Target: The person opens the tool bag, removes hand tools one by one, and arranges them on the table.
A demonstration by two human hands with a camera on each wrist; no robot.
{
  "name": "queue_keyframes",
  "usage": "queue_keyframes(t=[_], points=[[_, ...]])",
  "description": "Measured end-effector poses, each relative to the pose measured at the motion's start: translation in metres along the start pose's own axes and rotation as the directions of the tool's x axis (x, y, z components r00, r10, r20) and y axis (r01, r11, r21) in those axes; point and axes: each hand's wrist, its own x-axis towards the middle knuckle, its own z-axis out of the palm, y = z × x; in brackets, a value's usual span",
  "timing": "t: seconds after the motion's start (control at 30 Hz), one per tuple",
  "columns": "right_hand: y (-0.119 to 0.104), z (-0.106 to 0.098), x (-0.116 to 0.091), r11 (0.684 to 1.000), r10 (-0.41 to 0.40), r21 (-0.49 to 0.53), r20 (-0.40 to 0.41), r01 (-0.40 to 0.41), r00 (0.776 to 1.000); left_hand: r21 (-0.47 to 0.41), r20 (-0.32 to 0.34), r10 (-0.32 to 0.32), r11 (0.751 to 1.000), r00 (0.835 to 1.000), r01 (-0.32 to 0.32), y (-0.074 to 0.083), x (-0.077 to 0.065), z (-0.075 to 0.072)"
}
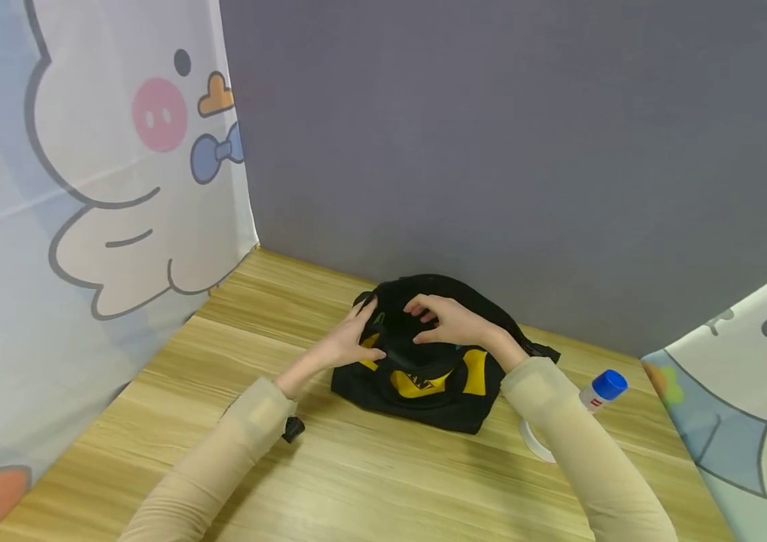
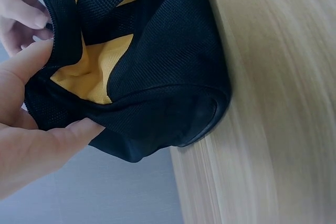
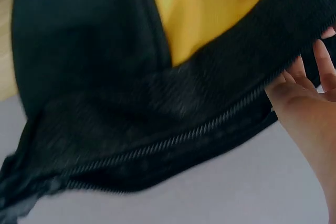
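A black and yellow zippered bag [image 1: 424, 403] sits on the wooden table against the grey panel, its top unzipped. At the left end of the opening is my left hand [image 1: 341, 345], thumb and fingers spread apart. The left wrist view shows its fingertips [image 2: 86, 127] right at the bag's fabric. My right hand [image 1: 454, 322] is over the opening with loosely bent fingers and a gap between thumb and fingertips. In the right wrist view its fingers [image 3: 296, 74] reach past the zipper [image 3: 173, 142], partly hidden by the bag's edge. Neither hand visibly holds an object.
A blue-capped white glue stick [image 1: 603, 390] stands to the right of the bag, beyond my right sleeve. A white ring [image 1: 536, 444] lies partly under that sleeve. Beside my left sleeve is a small black object [image 1: 293, 429]. Printed cloth walls [image 1: 119, 248] flank the table.
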Motion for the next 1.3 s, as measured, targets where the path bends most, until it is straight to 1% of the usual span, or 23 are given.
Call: queue_keyframes(t=[0.23,0.4,0.6,0.73,0.83,0.97,1.07,1.17,1.3], points=[[0.003,0.017,0.020,0.999,0.038,-0.006,0.045,-0.038,0.998,-0.041,0.000,0.002,0.999,1.000,-0.002,0.001,-0.002,0.000],[0.008,0.028,0.027,0.998,0.057,-0.011,0.078,-0.056,0.995,-0.049,0.005,-0.004,0.999,1.000,0.004,0.002,-0.003,0.000],[0.015,0.037,0.034,0.992,0.096,-0.092,0.126,-0.085,0.987,-0.054,-0.001,0.010,0.999,1.000,-0.010,0.002,-0.003,0.001],[0.015,0.040,0.039,0.987,0.124,-0.123,0.163,-0.104,0.979,-0.058,0.001,0.009,0.998,1.000,-0.009,0.001,-0.003,0.000],[0.015,0.043,0.041,0.980,0.160,-0.146,0.197,-0.132,0.967,-0.053,0.004,0.000,0.999,1.000,0.000,0.001,-0.003,0.000],[0.015,0.047,0.044,0.963,0.225,-0.203,0.253,-0.176,0.941,-0.045,0.004,-0.009,0.999,1.000,0.009,0.003,-0.003,0.001],[0.016,0.049,0.045,0.950,0.262,-0.243,0.287,-0.194,0.921,-0.042,0.004,-0.010,0.999,1.000,0.010,0.004,-0.003,0.000],[0.019,0.052,0.047,0.943,0.281,-0.266,0.310,-0.201,0.908,-0.047,0.002,-0.005,0.999,1.000,0.005,0.005,-0.003,0.000],[0.022,0.057,0.048,0.944,0.284,-0.263,0.338,-0.199,0.897,-0.052,-0.003,-0.009,0.999,1.000,0.009,0.005,-0.004,0.000]])
